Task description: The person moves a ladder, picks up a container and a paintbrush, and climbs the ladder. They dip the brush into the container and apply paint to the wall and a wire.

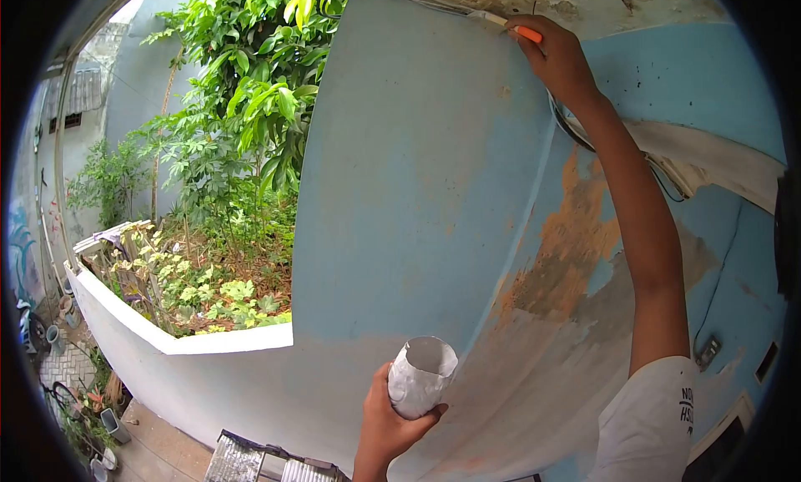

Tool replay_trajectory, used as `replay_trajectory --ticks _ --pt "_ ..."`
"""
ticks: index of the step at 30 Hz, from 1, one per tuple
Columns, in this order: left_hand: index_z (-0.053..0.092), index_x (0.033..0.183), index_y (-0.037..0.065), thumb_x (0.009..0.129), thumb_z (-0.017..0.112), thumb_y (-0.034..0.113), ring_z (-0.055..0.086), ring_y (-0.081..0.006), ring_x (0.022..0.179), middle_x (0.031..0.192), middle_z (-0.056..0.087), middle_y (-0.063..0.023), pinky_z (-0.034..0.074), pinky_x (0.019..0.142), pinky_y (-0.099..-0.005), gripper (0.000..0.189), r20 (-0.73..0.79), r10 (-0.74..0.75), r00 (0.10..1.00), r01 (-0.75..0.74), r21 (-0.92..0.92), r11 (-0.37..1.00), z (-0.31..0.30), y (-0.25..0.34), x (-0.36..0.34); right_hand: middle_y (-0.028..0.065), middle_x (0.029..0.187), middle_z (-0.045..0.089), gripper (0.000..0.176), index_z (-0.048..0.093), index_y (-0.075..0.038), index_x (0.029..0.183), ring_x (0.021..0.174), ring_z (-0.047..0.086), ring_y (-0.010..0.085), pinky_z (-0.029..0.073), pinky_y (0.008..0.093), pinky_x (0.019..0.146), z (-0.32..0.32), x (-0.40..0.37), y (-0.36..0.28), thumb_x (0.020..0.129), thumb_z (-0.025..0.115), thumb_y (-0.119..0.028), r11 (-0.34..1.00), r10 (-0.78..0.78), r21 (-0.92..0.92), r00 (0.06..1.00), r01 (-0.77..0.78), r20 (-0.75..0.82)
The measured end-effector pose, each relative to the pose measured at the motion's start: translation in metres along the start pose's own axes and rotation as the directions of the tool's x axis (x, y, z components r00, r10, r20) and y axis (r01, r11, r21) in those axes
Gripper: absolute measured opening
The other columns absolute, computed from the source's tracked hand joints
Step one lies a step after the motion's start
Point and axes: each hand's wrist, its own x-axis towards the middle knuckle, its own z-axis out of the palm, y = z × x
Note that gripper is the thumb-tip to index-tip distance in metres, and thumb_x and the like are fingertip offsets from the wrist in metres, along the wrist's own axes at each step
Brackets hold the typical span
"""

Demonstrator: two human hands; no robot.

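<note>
My left hand [399,425] is wrapped round a whitish cup [421,378] with a rough, paint-smeared surface, held at the lower middle in front of the wall. High up, where the blue-grey wall [400,165] meets the ceiling, my right hand [546,52] grips a paintbrush [527,34] with an orange handle end. The brush points left, its tip near the cables [417,0] along the top edge of the wall. What is inside the cup cannot be made out.
Peeling, patchy paint [559,240] covers the wall on the right. Black cables hang behind my right arm. A white ledge [229,342] borders a planted bed with leafy plants [250,90] on the left. Corrugated sheets [234,461] stand at the bottom. A stained ceiling [592,2] is overhead.
</note>
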Motion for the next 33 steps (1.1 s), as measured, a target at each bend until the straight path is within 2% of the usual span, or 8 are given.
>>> replay_trajectory --ticks 9,11,14,16,20,23,26,33 --pt "0.048 0.137 -0.001 0.068 0.097 0.025 0.071 -0.0308 0.107 0.118 0.069 -0.0185 0.058 0.090 -0.0423 0.089 -0.040 0.021 0.999 -0.022 -0.011 1.000 -0.003 0.002 0.004 0.0119 0.100 0.070 0.015 0.069 -0.006 0.108 0.088 0.071 0.0308 0.057 0.0413 0.077 -0.037 -0.167 -0.113 0.093 0.072 -0.004 0.959 0.100 0.192 0.883 -0.208 0.458" --pt "0.048 0.136 -0.001 0.068 0.097 0.024 0.072 -0.0310 0.106 0.117 0.070 -0.0186 0.058 0.090 -0.0423 0.088 -0.034 0.025 0.999 -0.026 -0.012 1.000 -0.001 0.003 0.002 0.0146 0.107 0.073 0.019 0.071 -0.004 0.112 0.092 0.073 0.0272 0.058 0.0405 0.083 -0.046 -0.205 -0.137 0.094 0.074 -0.008 0.875 0.090 0.289 0.716 -0.389 0.692" --pt "0.047 0.136 0.000 0.068 0.097 0.024 0.072 -0.0313 0.105 0.115 0.070 -0.0183 0.058 0.089 -0.0426 0.088 -0.021 0.032 0.999 -0.033 -0.006 0.999 0.001 0.004 0.003 0.0135 0.108 0.074 0.017 0.071 -0.003 0.112 0.094 0.072 0.0241 0.058 0.0387 0.083 -0.050 -0.196 -0.141 0.096 0.073 -0.007 0.783 0.132 0.318 0.642 -0.534 0.755" --pt "0.048 0.136 0.000 0.068 0.097 0.024 0.072 -0.0313 0.105 0.114 0.071 -0.0181 0.058 0.089 -0.0426 0.087 -0.006 0.025 1.000 -0.025 -0.008 1.000 0.001 -0.001 0.001 0.0122 0.101 0.074 0.016 0.071 -0.004 0.113 0.087 0.071 0.0218 0.056 0.0354 0.080 -0.044 -0.167 -0.114 0.098 0.071 -0.009 0.865 0.151 0.325 0.816 -0.382 0.557" --pt "0.048 0.136 0.000 0.068 0.097 0.023 0.072 -0.0311 0.106 0.115 0.070 -0.0182 0.058 0.089 -0.0426 0.088 0.013 0.021 1.000 -0.021 0.000 1.000 0.001 -0.001 0.000 0.0108 0.104 0.075 0.018 0.071 -0.007 0.118 0.087 0.070 0.0208 0.056 0.0350 0.081 -0.042 -0.090 -0.057 0.101 0.068 -0.011 0.867 0.397 0.160 0.847 -0.473 0.354" --pt "0.047 0.137 0.000 0.067 0.097 0.023 0.071 -0.0309 0.107 0.117 0.070 -0.0183 0.057 0.091 -0.0426 0.088 0.005 0.017 1.000 -0.017 0.000 1.000 0.002 -0.002 0.000 0.0108 0.107 0.075 0.020 0.070 -0.009 0.120 0.088 0.071 0.0267 0.057 0.0368 0.081 -0.032 -0.062 -0.021 0.101 0.067 -0.011 0.980 0.200 -0.003 0.978 -0.200 0.062" --pt "0.048 0.137 0.000 0.067 0.097 0.023 0.071 -0.0309 0.108 0.118 0.070 -0.0183 0.057 0.092 -0.0427 0.089 -0.012 -0.011 1.000 0.010 -0.013 1.000 0.002 0.002 -0.001 0.0103 0.109 0.073 0.023 0.069 -0.010 0.121 0.090 0.071 0.0320 0.058 0.0393 0.081 -0.026 -0.061 -0.009 0.098 0.068 -0.008 0.987 0.156 -0.023 0.988 -0.156 -0.001" --pt "0.045 0.142 0.001 0.067 0.096 0.018 0.068 -0.0270 0.113 0.124 0.067 -0.0162 0.056 0.096 -0.0413 0.092 0.001 -0.044 0.999 0.044 -0.035 0.998 0.001 0.001 0.000 0.0117 0.103 0.071 0.022 0.067 -0.008 0.110 0.091 0.071 0.0319 0.058 0.0419 0.077 -0.034 -0.168 -0.115 0.090 0.072 0.000 0.958 0.116 0.201 0.916 -0.206 0.385"
